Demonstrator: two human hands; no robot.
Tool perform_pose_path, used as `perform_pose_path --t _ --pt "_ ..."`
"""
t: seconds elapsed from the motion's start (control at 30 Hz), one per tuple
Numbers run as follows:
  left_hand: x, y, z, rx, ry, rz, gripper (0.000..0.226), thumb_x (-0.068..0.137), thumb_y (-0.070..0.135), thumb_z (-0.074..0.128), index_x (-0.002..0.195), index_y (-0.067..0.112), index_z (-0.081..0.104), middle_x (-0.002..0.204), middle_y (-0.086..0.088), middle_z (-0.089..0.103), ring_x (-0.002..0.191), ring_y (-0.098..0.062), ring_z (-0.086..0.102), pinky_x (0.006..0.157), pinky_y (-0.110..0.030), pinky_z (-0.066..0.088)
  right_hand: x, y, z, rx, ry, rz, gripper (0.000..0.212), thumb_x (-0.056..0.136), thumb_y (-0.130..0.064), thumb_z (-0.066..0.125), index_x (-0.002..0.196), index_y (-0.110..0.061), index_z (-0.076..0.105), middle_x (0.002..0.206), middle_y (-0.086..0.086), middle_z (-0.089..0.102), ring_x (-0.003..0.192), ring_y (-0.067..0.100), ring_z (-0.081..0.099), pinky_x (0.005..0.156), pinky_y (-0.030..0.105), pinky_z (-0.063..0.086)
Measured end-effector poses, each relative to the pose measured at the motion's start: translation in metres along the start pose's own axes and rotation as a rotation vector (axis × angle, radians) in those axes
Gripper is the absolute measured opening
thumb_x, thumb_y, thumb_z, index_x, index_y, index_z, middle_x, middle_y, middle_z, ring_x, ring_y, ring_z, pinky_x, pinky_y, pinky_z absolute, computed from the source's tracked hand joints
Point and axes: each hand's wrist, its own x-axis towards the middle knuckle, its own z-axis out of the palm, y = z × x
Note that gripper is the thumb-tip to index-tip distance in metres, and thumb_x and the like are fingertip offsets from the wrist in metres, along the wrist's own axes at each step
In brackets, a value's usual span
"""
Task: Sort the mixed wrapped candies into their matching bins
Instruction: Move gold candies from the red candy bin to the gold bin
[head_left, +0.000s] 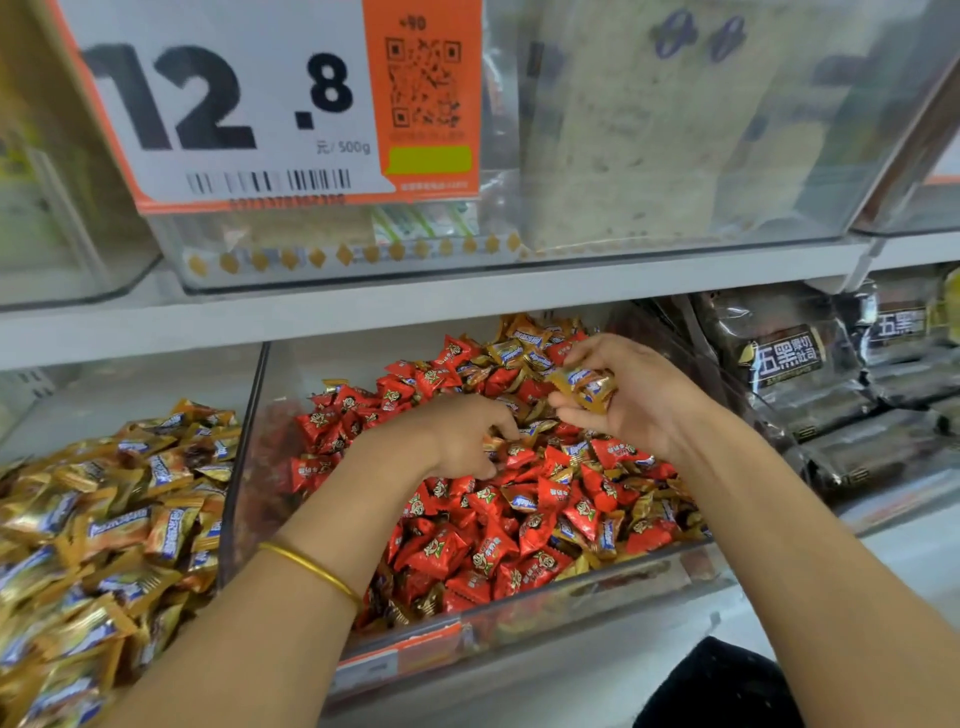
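Observation:
A clear plastic bin (597, 574) in the middle holds mostly red wrapped candies (467, 551) with gold wrapped candies mixed in, thickest at the back (519, 340). My right hand (639, 400) hovers over the bin and holds a small bunch of gold candies (584, 387) in its curled fingers. My left hand (457, 436) reaches down into the pile, its fingertips pinching at a gold candy (493, 441) among the red ones. A gold bangle (311, 569) sits on my left forearm. The bin to the left (244, 415) is full of gold candies (104, 530).
To the right lie dark wrapped packs (831, 405) on the same shelf. A white shelf board (415, 306) runs above, carrying clear bins and a large orange-and-white price tag (234, 104). Dark clothing (722, 686) shows at the bottom right.

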Motion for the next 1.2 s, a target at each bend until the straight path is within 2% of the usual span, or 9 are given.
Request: perform_pose_path --t 0.13,0.27,0.33,0.43,0.57,0.73,0.97,1.1,1.2 --pt "0.001 -0.002 0.003 -0.002 0.027 -0.018 0.043 0.085 0.006 0.063 0.123 0.02 0.05 0.13 -0.003 0.048 0.115 -0.022 0.049 0.091 -0.03 0.044 0.006 0.004 0.0 0.232 -0.004 0.106 0.014 0.09 -0.018 0.061 0.083 -0.009 0.053 0.105 0.016 0.058 0.054 0.016 0.061 0.046 0.021 0.052" --pt "-0.001 -0.007 -0.001 -0.088 0.138 -0.01 0.027 0.086 0.005 0.061 0.111 0.014 0.055 0.112 -0.003 0.056 0.097 -0.02 0.054 0.074 -0.028 0.043 0.01 0.01 0.005 -0.227 -0.022 -0.103 0.017 0.083 -0.007 0.068 0.077 -0.012 0.054 0.088 0.012 0.06 0.051 0.012 0.057 0.047 0.019 0.049" --pt "-0.003 -0.011 -0.006 -0.151 0.213 -0.028 0.023 0.087 0.009 0.063 0.108 0.012 0.055 0.104 -0.001 0.053 0.093 -0.019 0.053 0.074 -0.027 0.04 0.012 0.014 0.012 -0.573 -0.065 -0.219 0.016 0.085 -0.004 0.066 0.099 -0.012 0.062 0.094 0.011 0.061 0.056 0.015 0.057 0.049 0.022 0.051" --pt "-0.005 -0.016 -0.012 -0.296 0.295 -0.078 0.018 0.086 0.008 0.064 0.099 0.013 0.053 0.099 -0.006 0.055 0.088 -0.023 0.055 0.079 -0.035 0.045 0.018 0.019 0.023 -1.085 -0.185 -0.296 0.051 0.085 -0.008 0.067 0.132 -0.018 0.052 0.127 0.007 0.056 0.088 0.026 0.066 0.071 0.033 0.057" --pt "-0.006 -0.018 -0.016 -0.497 0.4 -0.146 0.013 0.089 0.007 0.061 0.096 0.013 0.051 0.092 -0.001 0.052 0.073 -0.022 0.058 0.069 -0.033 0.049 0.026 0.023 0.032 -1.385 -0.263 -0.277 0.07 0.084 -0.018 0.069 0.144 -0.016 0.034 0.147 0.006 0.04 0.129 0.025 0.044 0.094 0.026 0.04" --pt "-0.01 -0.016 -0.019 -0.597 0.43 -0.193 0.011 0.093 0.012 0.055 0.103 0.01 0.052 0.081 0.005 0.049 0.055 -0.011 0.053 0.054 -0.021 0.044 0.034 0.028 0.035 -1.441 -0.243 -0.275 0.071 0.079 -0.022 0.073 0.14 -0.021 0.038 0.14 0.005 0.046 0.125 0.024 0.046 0.101 0.034 0.041" --pt "-0.011 -0.014 -0.02 -0.536 0.481 -0.263 0.01 0.097 0.011 0.046 0.104 0.005 0.049 0.094 -0.004 0.049 0.067 -0.021 0.054 0.062 -0.027 0.044 0.035 0.034 0.037 -1.511 -0.234 -0.29 0.062 0.082 -0.009 0.064 0.139 -0.023 0.043 0.138 0.004 0.049 0.12 0.024 0.05 0.095 0.038 0.047" --pt "-0.015 -0.007 -0.025 -0.902 0.537 -0.335 0.006 0.099 0.006 0.037 0.101 0.006 0.042 0.109 -0.009 0.041 0.073 -0.031 0.067 0.061 -0.028 0.058 0.034 0.033 0.037 -1.449 -0.223 -0.274 0.051 0.079 -0.007 0.068 0.127 -0.019 0.056 0.129 0.004 0.055 0.116 0.023 0.053 0.095 0.038 0.048" --pt "-0.017 -0.002 -0.028 -1.188 0.552 -0.342 0.013 0.099 0.003 0.037 0.106 0.01 0.046 0.11 -0.008 0.038 0.071 -0.026 0.067 0.053 -0.025 0.058 0.031 0.027 0.031 -1.324 -0.18 -0.297 0.024 0.077 -0.004 0.068 0.096 -0.018 0.065 0.116 0.001 0.061 0.107 0.019 0.058 0.088 0.029 0.049"
